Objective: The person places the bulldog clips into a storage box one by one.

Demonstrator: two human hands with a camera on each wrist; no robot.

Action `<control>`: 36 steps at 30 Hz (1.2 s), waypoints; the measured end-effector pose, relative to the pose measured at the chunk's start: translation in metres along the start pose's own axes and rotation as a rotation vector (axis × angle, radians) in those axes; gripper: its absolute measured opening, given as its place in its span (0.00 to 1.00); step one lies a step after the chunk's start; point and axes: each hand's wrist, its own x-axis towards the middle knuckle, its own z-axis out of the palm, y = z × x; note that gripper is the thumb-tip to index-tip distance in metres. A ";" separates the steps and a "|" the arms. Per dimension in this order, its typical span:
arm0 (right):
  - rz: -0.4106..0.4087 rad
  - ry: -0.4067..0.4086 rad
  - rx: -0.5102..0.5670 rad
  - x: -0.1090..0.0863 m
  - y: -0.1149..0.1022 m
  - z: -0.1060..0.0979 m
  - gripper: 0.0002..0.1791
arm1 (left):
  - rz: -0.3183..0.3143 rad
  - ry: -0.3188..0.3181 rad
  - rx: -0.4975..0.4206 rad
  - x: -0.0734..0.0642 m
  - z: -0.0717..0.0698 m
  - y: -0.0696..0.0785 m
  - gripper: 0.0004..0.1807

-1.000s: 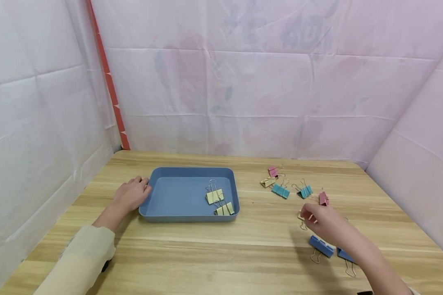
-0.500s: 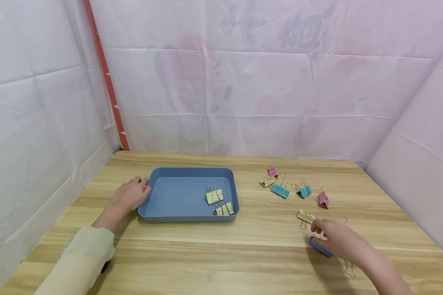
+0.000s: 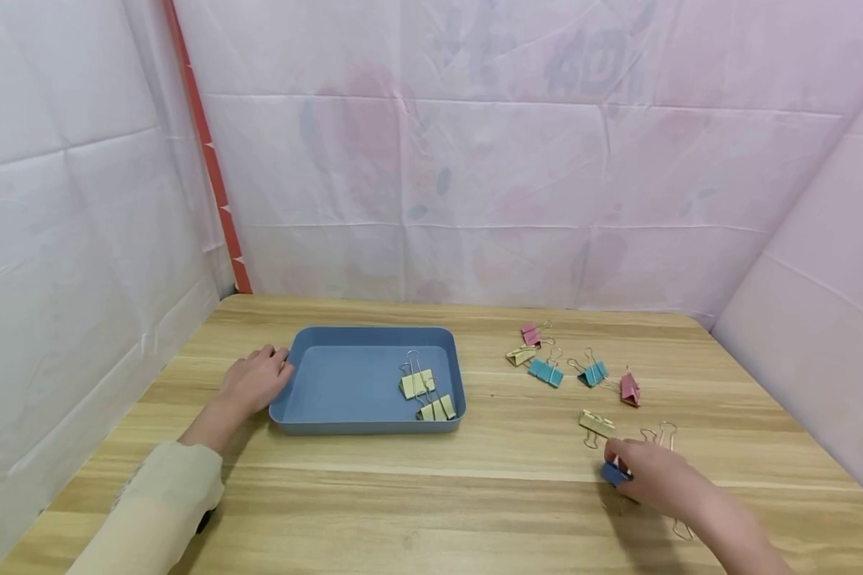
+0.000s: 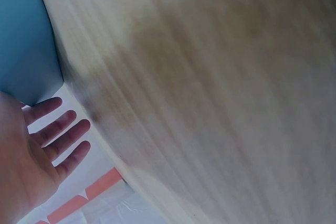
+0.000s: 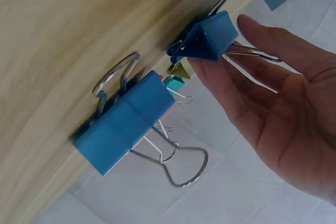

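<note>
My right hand [image 3: 654, 475] is low over the table at the right, its thumb and fingers pinching a blue binder clip [image 3: 614, 473]. In the right wrist view this clip [image 5: 212, 38] lies between thumb and fingers, its wire handles sticking out. A second blue binder clip [image 5: 126, 121] stands beside it; the hand mostly hides it in the head view. My left hand [image 3: 257, 379] rests against the left side of a blue-grey tray [image 3: 367, 427]. Its fingers look straight and spread in the left wrist view. Two yellow binder clips [image 3: 419, 384] lie in the tray's right part.
A yellow binder clip [image 3: 597, 423] lies just beyond my right hand. Farther back are a dark pink clip [image 3: 630, 389], teal clips [image 3: 546, 372], another yellow clip [image 3: 522, 355] and a pink clip [image 3: 531, 334]. White cloth [image 3: 503, 184] hangs behind the table.
My right hand has moved down and nearer, from above the yellow clip to the blue binder clip, and its fingers have closed about it. The left hand and tray have stayed put.
</note>
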 end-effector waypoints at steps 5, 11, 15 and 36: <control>-0.037 0.015 0.063 0.000 -0.008 -0.002 0.21 | -0.001 -0.001 0.004 0.000 0.001 -0.001 0.26; -0.238 -0.074 0.171 -0.005 -0.005 -0.008 0.24 | -0.002 -0.004 0.003 0.000 0.001 0.000 0.27; -0.306 -0.101 0.222 -0.003 -0.001 -0.008 0.26 | -0.002 -0.003 0.004 -0.001 0.000 0.001 0.26; -0.170 0.076 0.015 0.013 -0.011 -0.001 0.11 | -0.009 0.002 -0.012 0.000 0.000 0.002 0.26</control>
